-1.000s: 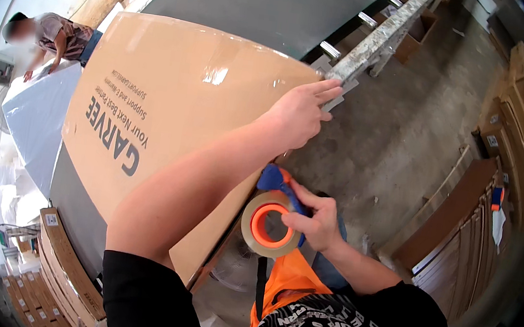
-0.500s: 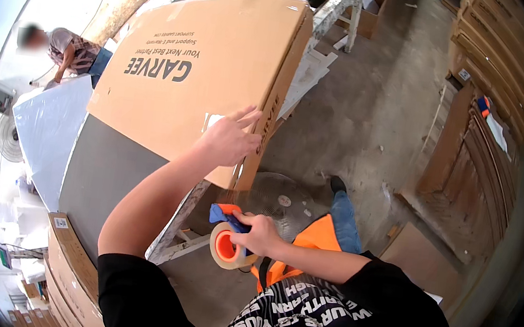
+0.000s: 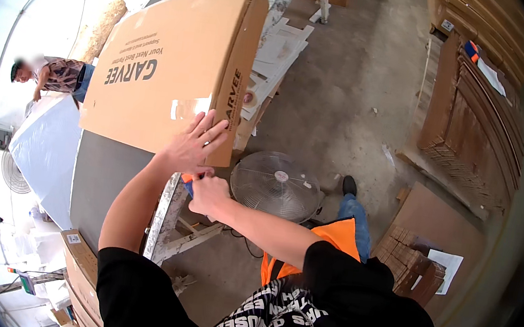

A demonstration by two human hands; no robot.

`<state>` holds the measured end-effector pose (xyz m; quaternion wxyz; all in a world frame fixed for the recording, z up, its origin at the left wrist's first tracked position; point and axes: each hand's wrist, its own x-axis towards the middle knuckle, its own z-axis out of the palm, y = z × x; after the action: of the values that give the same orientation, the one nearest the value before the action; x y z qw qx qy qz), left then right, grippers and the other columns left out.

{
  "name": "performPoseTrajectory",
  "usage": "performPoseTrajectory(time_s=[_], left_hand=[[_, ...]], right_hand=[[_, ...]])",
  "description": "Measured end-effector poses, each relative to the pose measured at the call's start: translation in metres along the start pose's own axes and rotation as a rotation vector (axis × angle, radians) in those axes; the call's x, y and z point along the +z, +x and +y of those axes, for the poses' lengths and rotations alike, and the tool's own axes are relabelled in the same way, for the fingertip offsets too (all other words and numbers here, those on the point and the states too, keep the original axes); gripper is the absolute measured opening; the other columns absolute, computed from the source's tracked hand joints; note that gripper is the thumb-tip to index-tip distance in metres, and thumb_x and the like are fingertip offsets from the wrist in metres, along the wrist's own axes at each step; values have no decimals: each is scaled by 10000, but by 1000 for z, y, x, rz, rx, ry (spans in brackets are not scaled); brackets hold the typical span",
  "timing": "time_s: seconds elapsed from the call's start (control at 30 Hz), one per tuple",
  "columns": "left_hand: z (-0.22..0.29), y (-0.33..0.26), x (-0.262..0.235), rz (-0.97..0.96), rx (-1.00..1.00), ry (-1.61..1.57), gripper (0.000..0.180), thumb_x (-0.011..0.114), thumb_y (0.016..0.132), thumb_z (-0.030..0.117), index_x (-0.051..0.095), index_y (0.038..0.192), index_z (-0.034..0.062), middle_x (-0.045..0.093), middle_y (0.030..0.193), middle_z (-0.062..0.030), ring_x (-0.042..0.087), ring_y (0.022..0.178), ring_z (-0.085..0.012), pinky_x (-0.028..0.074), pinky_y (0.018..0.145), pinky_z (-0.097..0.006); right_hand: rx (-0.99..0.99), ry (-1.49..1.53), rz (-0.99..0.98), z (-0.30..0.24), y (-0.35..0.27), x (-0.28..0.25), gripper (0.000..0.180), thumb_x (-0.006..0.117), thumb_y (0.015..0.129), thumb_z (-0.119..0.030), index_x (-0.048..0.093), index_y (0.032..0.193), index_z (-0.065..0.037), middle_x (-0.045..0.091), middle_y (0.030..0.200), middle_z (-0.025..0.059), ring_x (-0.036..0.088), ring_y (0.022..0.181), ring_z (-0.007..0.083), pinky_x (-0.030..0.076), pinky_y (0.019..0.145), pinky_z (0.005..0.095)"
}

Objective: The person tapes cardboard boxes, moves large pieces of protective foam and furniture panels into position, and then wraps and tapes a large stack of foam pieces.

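Left hand [image 3: 189,145] on brown carton [image 3: 170,61]

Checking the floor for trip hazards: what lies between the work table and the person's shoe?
A round metal fan lies on the concrete floor there, in the head view.

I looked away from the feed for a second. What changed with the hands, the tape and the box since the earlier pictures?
The right hand brought the orange tape roll up from below the table edge to the near corner of the flat cardboard box; the roll is now mostly hidden behind the hands. The left hand slid along the box toward that corner. It stays pressed flat on the box, which still lies on the grey table.
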<state>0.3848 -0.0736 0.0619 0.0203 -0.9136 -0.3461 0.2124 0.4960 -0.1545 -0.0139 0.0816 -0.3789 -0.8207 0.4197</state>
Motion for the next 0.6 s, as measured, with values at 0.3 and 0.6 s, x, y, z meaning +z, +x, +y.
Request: performPoseTrajectory(time_s=[0.3,0.6], left_hand=[[3,-23,50,245,-190,-140,1191,784,578,555,212,1460,-6,211,1529,-213,182,1426,-394,165,1175,-483],[20,-17,34,384,-322,-188,1234,620,639,770,207,1444,-70,252,1513,-227,215,1422,-365,146,1161,-504]], right_hand=[[105,362,26,110,-74,58,613,705,645,-313,632,1239,-181,589,1208,176,650,981,215,507,835,341],[31,1365,162,155,-21,-68,687,596,657,-48,508,1332,41,655,1129,114,612,965,133,477,886,267]])
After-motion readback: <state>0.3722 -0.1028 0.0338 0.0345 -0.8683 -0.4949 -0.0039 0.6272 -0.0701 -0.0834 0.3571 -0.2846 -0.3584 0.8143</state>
